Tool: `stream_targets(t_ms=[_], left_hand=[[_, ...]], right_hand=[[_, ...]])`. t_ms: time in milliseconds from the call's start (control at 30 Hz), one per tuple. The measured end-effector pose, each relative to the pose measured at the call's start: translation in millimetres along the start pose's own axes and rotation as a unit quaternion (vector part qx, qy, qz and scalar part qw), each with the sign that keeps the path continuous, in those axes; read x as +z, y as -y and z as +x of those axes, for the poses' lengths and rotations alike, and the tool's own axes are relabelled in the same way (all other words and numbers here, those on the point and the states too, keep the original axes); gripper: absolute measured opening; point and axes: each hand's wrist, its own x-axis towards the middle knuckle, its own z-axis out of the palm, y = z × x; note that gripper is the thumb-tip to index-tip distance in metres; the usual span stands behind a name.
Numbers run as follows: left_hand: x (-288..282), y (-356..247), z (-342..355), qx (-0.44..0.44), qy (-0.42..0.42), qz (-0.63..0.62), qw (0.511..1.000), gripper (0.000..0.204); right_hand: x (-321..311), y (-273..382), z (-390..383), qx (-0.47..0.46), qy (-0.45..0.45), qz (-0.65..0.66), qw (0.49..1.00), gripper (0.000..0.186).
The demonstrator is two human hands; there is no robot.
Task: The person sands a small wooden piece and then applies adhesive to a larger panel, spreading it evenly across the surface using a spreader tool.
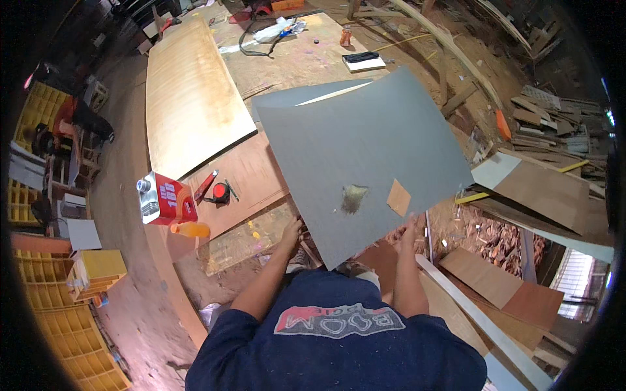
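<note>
The left hand (pixel 293 232) is at the left edge of the big grey sheet (pixel 365 137), and the right hand (pixel 407 232) is at its near right edge. The fingers are partly hidden, so I can't tell if they are gripping it or just touching. The hands are far apart, maybe so the wide sheet won't tip. Both arms reach forward with bent elbows, one on each side of the sheet's near corner, which points at the person's tummy.

On the sheet lie a small brown square (pixel 398 199) and a dark, fuzzy patch (pixel 354 199). Another grey piece (pixel 277 99) peeks out under the sheet's far side.

Left of the sheet are a tape measure (pixel 220 192), a red tool (pixel 207 186), a red can (pixel 171 202) and an orange bottle (pixel 191 229) on its side. Perhaps they sit there to be close but out of the way. A long pale board (pixel 189 91) lies farther left of the sheet, and the counter (pixel 297 65) shows beyond it
</note>
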Motion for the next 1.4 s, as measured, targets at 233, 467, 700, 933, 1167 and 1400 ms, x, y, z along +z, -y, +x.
stream_targets(t_ms=[233,467,700,933,1167,1400], left_hand=[[4.2,-15.0,36.6,0.074,-0.084,0.055,0.992,0.04],[31.5,-44.9,27.1,0.079,-0.051,-0.021,0.995,0.039],[21.8,-32.5,42.5,0.086,-0.076,-0.014,0.993,0.042],[21.0,-14.8,54.3,0.33,-0.026,0.168,0.929,0.049],[29.5,2.5,106.0,0.334,0.034,0.383,0.861,0.059],[70.7,4.8,132.4,0.282,0.051,0.471,0.834,0.06]], right_hand=[[37.1,-8.4,-47.9,0.073,0.259,0.171,0.948,0.049],[35.9,-5.7,-24.7,0.088,0.309,0.194,0.927,0.047],[37.2,8.2,-42.1,-0.011,0.292,0.17,0.941,0.046],[41.4,52.8,-70.8,-0.06,0.259,0.149,0.952,0.046],[64.8,105.6,-108.2,-0.107,0.251,0.136,0.953,0.043],[77.7,135.4,-140.2,-0.115,0.214,0.138,0.96,0.044]])
